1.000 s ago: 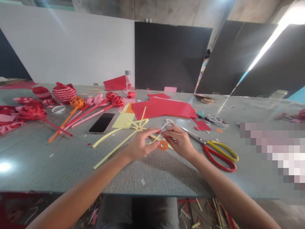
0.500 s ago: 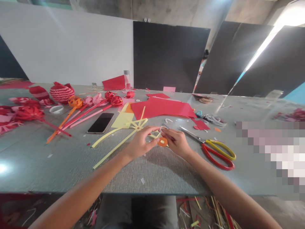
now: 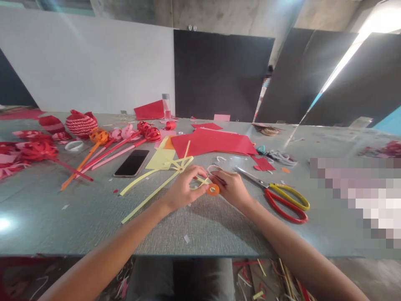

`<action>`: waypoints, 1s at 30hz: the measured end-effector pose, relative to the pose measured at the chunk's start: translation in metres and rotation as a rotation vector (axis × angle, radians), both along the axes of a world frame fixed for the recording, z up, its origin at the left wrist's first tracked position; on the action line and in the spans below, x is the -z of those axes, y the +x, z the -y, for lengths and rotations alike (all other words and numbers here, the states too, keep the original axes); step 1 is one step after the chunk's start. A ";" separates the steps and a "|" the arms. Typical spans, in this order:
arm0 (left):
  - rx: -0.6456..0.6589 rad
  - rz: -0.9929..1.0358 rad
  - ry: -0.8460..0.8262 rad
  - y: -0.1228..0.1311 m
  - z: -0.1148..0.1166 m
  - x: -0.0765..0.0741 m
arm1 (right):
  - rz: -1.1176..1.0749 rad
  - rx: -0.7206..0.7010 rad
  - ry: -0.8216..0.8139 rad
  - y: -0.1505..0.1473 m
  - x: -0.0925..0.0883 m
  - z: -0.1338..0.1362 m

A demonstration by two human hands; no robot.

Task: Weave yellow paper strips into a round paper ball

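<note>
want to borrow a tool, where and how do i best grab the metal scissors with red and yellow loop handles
Probably best around the red loop handle and yellow loop handle together, coming from the near right: both loops lie that way, while the metal blades point away to the left, near the right hand.

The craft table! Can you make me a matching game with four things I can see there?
Things:
1. orange ring
2. phone
3. scissors
4. clear bottle

Clues:
A. partly red and partly yellow
B. stands in front of the white board
C. at the thumb of the left hand
D. lies flat, dark screen up

Right pairs: 1-C, 2-D, 3-A, 4-B
</note>
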State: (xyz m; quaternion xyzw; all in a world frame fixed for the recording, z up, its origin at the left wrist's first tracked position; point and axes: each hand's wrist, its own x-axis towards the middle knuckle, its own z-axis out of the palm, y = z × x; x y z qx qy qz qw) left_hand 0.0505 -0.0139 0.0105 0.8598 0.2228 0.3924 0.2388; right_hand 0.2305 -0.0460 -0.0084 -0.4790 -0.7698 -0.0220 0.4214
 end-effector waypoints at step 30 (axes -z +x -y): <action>0.337 0.176 -0.549 0.001 -0.007 0.006 | 0.241 0.162 0.333 0.005 -0.012 0.012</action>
